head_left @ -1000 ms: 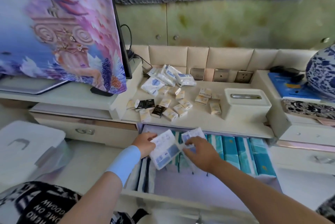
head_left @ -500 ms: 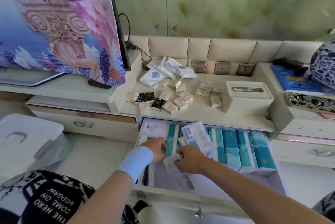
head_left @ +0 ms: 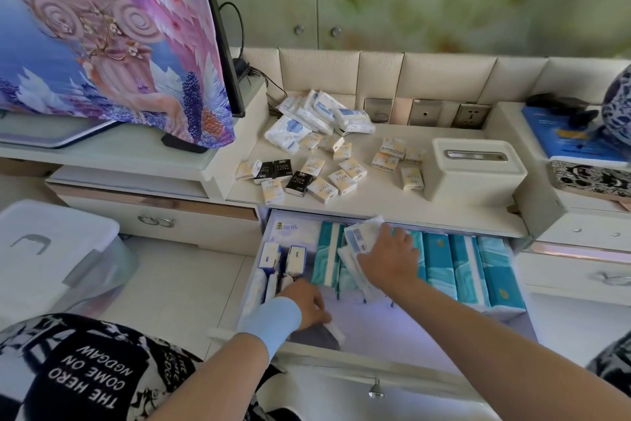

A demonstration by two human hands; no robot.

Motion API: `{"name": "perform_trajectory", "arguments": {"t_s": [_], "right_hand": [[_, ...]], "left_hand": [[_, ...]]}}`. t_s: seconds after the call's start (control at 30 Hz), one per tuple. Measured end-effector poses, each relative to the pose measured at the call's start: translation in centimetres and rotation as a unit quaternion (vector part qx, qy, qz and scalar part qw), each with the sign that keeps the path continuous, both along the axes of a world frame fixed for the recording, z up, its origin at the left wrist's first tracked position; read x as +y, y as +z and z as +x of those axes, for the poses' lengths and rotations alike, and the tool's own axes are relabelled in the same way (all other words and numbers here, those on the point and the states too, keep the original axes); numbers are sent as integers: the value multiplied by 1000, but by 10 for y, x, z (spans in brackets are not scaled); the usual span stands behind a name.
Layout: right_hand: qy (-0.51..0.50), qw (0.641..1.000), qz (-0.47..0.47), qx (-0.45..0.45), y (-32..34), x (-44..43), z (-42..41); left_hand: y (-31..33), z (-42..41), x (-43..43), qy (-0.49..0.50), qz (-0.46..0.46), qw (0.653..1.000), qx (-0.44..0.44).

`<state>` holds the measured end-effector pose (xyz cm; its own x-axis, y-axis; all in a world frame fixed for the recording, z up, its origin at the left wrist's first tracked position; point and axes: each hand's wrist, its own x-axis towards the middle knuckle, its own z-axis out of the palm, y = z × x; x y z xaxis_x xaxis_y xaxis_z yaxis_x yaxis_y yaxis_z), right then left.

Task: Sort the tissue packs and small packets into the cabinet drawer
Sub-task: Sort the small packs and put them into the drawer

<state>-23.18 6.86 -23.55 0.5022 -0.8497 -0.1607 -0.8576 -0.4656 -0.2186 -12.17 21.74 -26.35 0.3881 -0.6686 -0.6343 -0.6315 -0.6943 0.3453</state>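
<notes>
The cabinet drawer [head_left: 392,366] stands pulled out below the counter. Teal tissue packs [head_left: 461,270] stand in a row along its right side. My right hand [head_left: 389,260] presses white-and-blue tissue packs [head_left: 358,239] down among the teal ones. My left hand [head_left: 304,304], with a light blue wristband, rests at the drawer's front left on a white pack [head_left: 336,333]; the grip is partly hidden. Upright white packs [head_left: 283,260] fill the drawer's left part. On the counter lie a pile of white tissue packs [head_left: 317,117] and several small cream and black packets [head_left: 317,175].
A white tissue box [head_left: 474,171] sits on the counter right of the packets. A cloth-covered screen [head_left: 109,38] stands at the left. A lidded plastic bin [head_left: 51,257] is on the floor at left. A blue-white vase [head_left: 618,106] stands at far right.
My right hand moved the white-and-blue packs up and back, pushing them into the teal row. My left hand dropped toward the drawer's front left.
</notes>
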Motion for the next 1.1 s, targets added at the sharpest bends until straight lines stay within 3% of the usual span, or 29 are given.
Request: {"name": "perform_trajectory", "arguments": {"t_s": [0.07,0.13,0.23,0.37,0.47,0.6,0.77,0.9,0.97,1.03,1.1], "right_hand": [[-45,995,79,39,-5,-15,-7],[-53,994,88,34,-8,-21,-11],[-7,999,46,4,0,-19,-7],[75,978,187,-45,25,-2,3],[132,957,256,-4,25,23,9],[136,950,267,88,4,49,6],[53,908,375,183,-12,63,9],[11,908,415,62,-22,78,14],[-18,873,487,15,-29,85,18],[-49,813,580,-16,-31,85,25],[-58,800,597,-30,-30,79,30]], "left_hand": [[-4,0,-6,3,-5,1000,-21],[-4,3,-8,-10,2,999,-35],[-4,14,-7,-22,-1,998,-63],[-1,23,-4,-63,15,995,-80],[2,22,-2,-89,14,990,-108],[-2,26,4,-74,-35,989,-124],[-1,35,12,-49,-69,989,-117],[-4,38,18,-61,-94,986,-122],[-3,41,18,-73,-116,979,-152],[-4,42,19,-89,-129,971,-180],[-5,43,22,-93,-128,972,-177]]}}
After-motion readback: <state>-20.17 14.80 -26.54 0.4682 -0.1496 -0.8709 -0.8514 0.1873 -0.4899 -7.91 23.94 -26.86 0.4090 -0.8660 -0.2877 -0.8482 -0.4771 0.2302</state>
